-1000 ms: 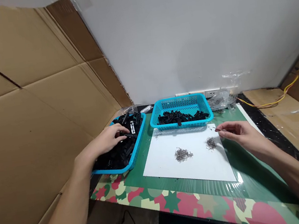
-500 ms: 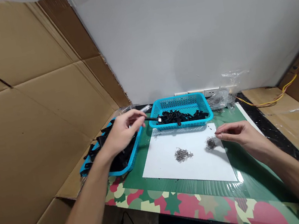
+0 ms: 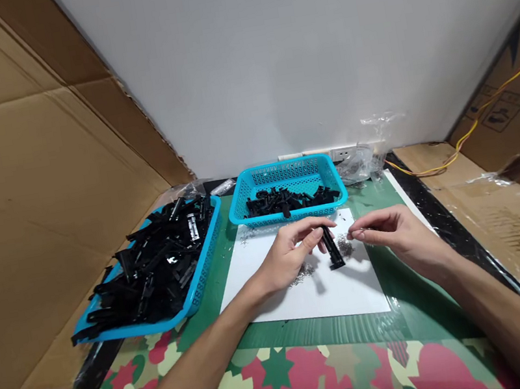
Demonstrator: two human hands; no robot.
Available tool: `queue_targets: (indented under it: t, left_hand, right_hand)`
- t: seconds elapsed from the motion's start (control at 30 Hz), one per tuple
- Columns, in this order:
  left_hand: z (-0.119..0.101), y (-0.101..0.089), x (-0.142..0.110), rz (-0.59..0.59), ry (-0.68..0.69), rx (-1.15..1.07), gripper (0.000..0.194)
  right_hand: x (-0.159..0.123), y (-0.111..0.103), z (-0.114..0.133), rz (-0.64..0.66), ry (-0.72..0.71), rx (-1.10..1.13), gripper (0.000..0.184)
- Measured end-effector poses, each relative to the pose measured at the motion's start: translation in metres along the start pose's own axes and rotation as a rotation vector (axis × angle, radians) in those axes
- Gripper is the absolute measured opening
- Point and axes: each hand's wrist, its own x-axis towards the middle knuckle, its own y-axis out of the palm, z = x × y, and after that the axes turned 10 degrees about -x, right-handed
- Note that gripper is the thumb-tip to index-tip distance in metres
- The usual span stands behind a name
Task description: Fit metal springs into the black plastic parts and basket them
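My left hand (image 3: 293, 251) is closed on a long black plastic part (image 3: 332, 249), which hangs tilted over the white sheet (image 3: 278, 307). Just to its right, my right hand (image 3: 389, 233) is pinched at the fingertips; whatever sits in that pinch is too small to make out. A pile of tiny metal wire pieces (image 3: 346, 246) lies on the sheet between the two hands. Another pile of them (image 3: 303, 273) is partly hidden by my left hand.
At the left stands a blue basket (image 3: 200, 283) heaped with black plastic parts (image 3: 153, 270). Behind the sheet, a second blue basket (image 3: 288, 216) holds small black pieces (image 3: 285, 200). Clear plastic bags (image 3: 361, 165) and a yellow cable (image 3: 460, 146) lie at the back right. Cardboard (image 3: 47, 221) walls the left side.
My left hand has moved from between the baskets to above the sheet, bringing the black part beside my right hand. The right hand stays pinched. The view has swung left.
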Motion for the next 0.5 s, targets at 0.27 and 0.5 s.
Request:
queue_targets:
  t: [0.27, 0.5]
  left_hand:
    - [0.019, 0.018, -0.012, -0.074, -0.139, -0.424, 0.038]
    - [0.026, 0.022, -0.011, -0.083, -0.136, -0.492, 0.042]
  right_hand:
    - [-0.006, 0.010, 0.005, 0.004, -0.026, -0.089, 0.025]
    - [-0.008, 0.016, -0.001, -0.058, -0.195, -0.206, 0.012]
